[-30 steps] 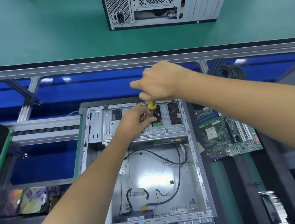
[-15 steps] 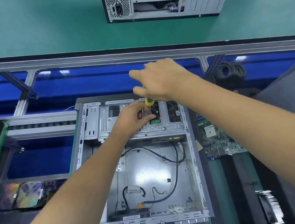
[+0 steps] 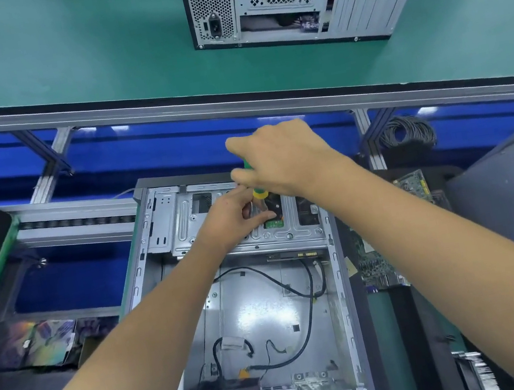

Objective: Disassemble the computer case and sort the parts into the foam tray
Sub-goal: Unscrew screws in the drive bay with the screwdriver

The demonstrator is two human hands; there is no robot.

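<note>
The right hand [image 3: 280, 160] is gripping the screwdriver [image 3: 257, 191], its tip hidden behind the left hand [image 3: 236, 218] pinching its shaft above the open computer case [image 3: 268, 312].

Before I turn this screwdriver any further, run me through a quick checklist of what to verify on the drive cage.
1. Right hand grips the screwdriver handle: ok.
2. Left hand steadies the tool's shaft at the drive cage: ok.
3. Tip seated in a screw: cannot tell, fingers hide it.
4. Black cable lies clear of the cage, down on the case floor: ok.
5. Motherboard already out, beside the case: ok.
</note>
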